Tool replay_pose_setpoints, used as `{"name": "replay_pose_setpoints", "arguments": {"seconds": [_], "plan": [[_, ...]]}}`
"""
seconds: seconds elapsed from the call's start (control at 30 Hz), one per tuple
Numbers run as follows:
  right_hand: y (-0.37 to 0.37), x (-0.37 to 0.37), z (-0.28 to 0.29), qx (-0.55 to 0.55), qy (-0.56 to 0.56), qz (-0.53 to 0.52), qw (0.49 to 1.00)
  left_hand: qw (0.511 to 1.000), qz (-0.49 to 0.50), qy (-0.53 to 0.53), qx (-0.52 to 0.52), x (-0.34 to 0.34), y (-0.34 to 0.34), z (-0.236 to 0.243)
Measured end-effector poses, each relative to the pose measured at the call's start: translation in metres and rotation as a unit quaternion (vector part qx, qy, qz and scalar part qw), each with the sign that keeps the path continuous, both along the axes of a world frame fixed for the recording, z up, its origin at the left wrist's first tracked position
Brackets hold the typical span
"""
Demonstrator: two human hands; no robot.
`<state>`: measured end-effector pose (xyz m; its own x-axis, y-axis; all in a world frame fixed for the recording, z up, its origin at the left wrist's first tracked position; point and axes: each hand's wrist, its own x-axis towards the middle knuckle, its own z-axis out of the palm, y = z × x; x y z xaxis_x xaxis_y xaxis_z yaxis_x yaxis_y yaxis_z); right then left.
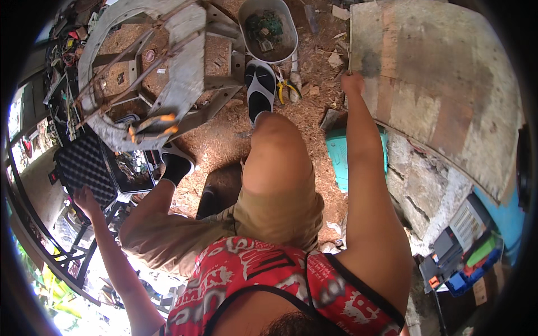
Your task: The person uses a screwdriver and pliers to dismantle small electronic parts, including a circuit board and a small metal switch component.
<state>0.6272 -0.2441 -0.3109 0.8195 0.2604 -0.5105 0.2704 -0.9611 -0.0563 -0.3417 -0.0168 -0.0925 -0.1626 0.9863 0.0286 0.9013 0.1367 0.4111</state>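
At the left, my left hand (86,203) is beside the near edge of a black case (84,168) with a foam-lined raised lid; its fingers look loosely stretched and I see nothing in them. Whether they touch the lid is unclear. My right arm reaches far forward, and my right hand (352,83) is closed at the left edge of a large worn plywood board (426,73). A thin, dark, stick-like thing (349,60) rises from its fingers, too small to make out. Orange-handled pliers (152,127) lie on a grey round-topped frame (185,84), away from both hands.
A metal basin (241,33) holding circuit boards stands ahead. Yellow-and-black pliers (287,87) lie by my forward foot on the chip-strewn floor (216,137). A teal container (341,159) sits under my right forearm. Rough stone (414,190) and a tool organizer (462,252) are at the right.
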Motion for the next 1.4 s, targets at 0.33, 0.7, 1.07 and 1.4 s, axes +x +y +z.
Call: {"name": "replay_pose_setpoints", "arguments": {"seconds": [0.33, 0.7, 1.07, 1.4], "plan": [[0.027, 0.054, -0.091, -0.094, -0.031, -0.039, 0.994, 0.948, 0.107, 0.153, -0.257, -0.047, -0.111, 0.046], [0.065, -0.026, 0.074, 0.518, -0.161, -0.014, 0.840, 0.954, 0.215, 0.010, -0.207, 0.009, -0.149, 0.031], [0.108, -0.111, 0.070, 0.440, 0.158, 0.105, 0.878, 0.949, 0.252, -0.149, -0.120, 0.022, -0.211, -0.001], [0.158, -0.276, 0.333, 0.421, 0.328, 0.411, 0.739, 0.959, 0.183, -0.191, -0.102, 0.053, -0.259, -0.083]]}}
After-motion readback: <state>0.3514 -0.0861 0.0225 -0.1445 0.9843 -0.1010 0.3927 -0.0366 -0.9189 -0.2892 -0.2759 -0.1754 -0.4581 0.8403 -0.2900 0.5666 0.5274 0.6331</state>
